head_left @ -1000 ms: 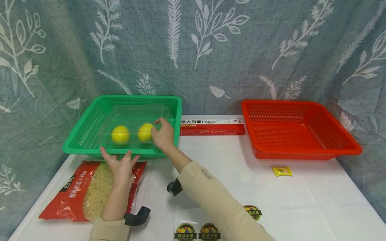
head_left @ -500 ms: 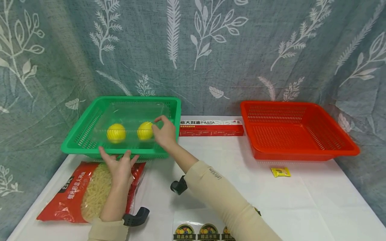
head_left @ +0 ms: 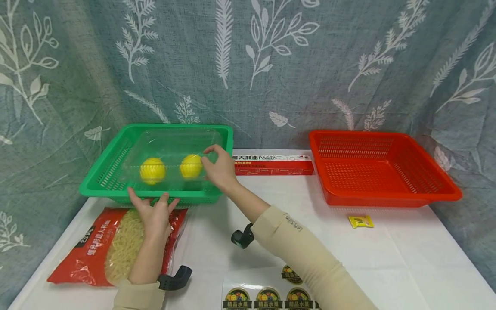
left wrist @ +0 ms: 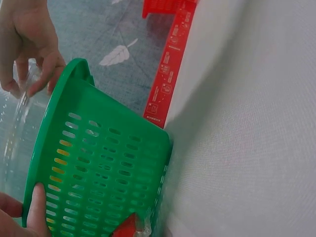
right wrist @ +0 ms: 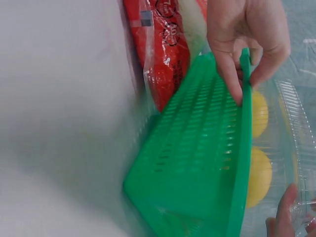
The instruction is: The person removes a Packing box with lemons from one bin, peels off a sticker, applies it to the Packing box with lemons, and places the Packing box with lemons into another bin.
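Slightly rightward since the earlier frame, the right hand point(head_left: 221, 169) and clear container point(head_left: 174, 145) have shifted; fingers pinch its edge, forearm slanting up-left. It's in the green basket point(head_left: 97, 189), whose rim the left hand point(head_left: 155, 215) grips.

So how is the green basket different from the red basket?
The green basket has a clear box in it, with two round yellow things showing through; the red basket shows its holey floor.
The left grip pinches the green basket; neither grip touches the red basket.
The green basket has a pasta bag in front, the red basket a little packet.
Both have small holes.
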A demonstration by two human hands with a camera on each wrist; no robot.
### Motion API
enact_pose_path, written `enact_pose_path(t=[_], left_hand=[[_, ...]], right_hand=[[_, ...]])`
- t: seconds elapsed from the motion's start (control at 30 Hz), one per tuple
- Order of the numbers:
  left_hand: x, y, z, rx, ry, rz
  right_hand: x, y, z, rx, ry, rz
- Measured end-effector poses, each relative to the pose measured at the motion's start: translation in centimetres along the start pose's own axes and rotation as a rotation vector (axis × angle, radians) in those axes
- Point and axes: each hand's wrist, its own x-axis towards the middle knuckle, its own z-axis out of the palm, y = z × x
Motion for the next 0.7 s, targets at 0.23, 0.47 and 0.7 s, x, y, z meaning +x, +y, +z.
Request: enact_pose_path(t=[0.23,0.47,0.7], left_hand=[[0.0,0.1,-0.1,-0.001,-0.01,-0.022],[-0.1,0.2,-0.2,-0.004,-0.013,-0.021],[-0.1,0.3,-0.2,-0.002,-0.017,-0.024]], right_hand=[[-0.4,-0.5,-1.1,0.015,0.005,0.001],[-0.8,-0.8,-2.3,0.045,-0.036,-0.015],[-1.1,-1.1,-3.5,0.083,-0.071,-0.016]])
